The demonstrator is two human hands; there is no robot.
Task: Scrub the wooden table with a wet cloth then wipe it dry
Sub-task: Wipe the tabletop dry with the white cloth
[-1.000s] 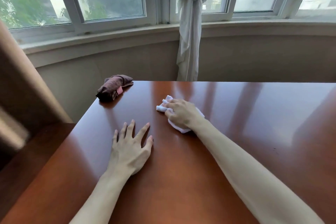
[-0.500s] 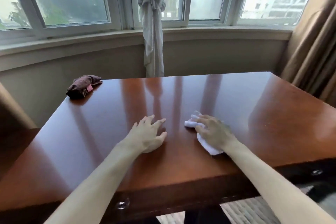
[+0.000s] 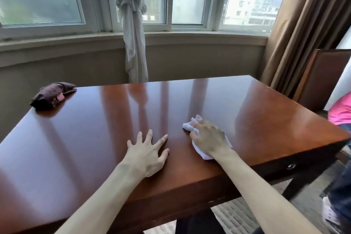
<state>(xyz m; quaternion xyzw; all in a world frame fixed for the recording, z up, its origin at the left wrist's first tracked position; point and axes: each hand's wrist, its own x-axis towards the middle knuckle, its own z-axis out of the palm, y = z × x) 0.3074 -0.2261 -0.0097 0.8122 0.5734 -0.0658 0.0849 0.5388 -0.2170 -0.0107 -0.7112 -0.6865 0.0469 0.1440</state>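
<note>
Since the earlier frame, right hand (image 3: 209, 137) and white cloth (image 3: 201, 153) sit nearer the wooden table (image 3: 266, 119)'s right side. Fingers curl over the bunched cloth, pressing it down. Left hand (image 3: 147, 153) lies flat, fingers spread. Dark cloth (image 3: 51, 96) rests at the far-left corner.

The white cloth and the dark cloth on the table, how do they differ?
The white cloth lies under the right hand, near the table's front edge; the dark cloth lies untouched at the far left corner. The white is plain; the dark shows a pink patch. Both are bunched up.
</note>
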